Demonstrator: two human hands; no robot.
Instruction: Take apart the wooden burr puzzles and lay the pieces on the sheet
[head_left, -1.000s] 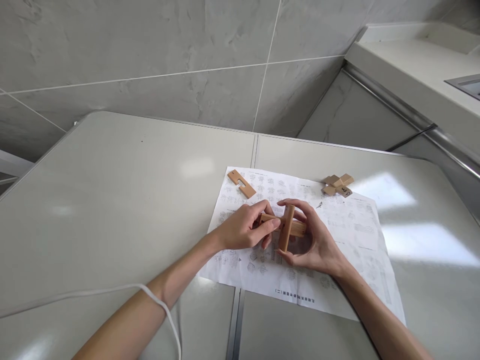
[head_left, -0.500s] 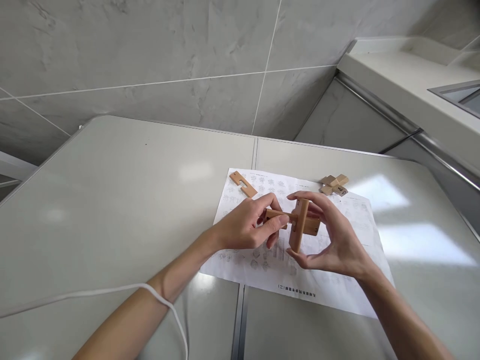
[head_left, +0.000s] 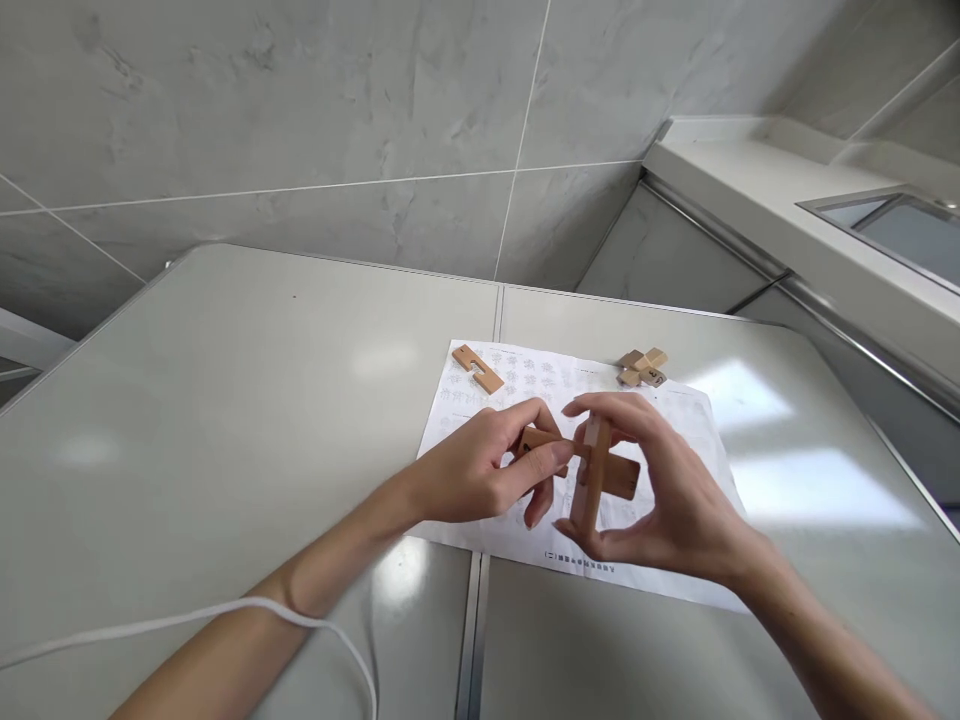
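Both hands hold a wooden cross [head_left: 609, 474] made of two interlocked puzzle bars, lifted a little above a printed instruction sheet [head_left: 675, 560]. My left hand [head_left: 472, 470] pinches the left end of the lying bar between thumb and fingers. My right hand [head_left: 667, 500] clamps the upright bar, fingers on its top end and thumb under its bottom end. A single notched wooden piece [head_left: 478, 369] lies on the sheet's far left corner. A small group of pale wooden pieces [head_left: 643, 367] lies at the sheet's far right corner.
The sheet lies on a grey table [head_left: 225, 420] with a seam down its middle. A white cord [head_left: 187, 622] runs across my left forearm. A tiled wall stands behind, and a counter with a sink [head_left: 892, 215] is at the right.
Both hands have raised the wooden cross off the sheet and brought it nearer to me. The view has tilted, so the loose pieces sit farther away in the picture.
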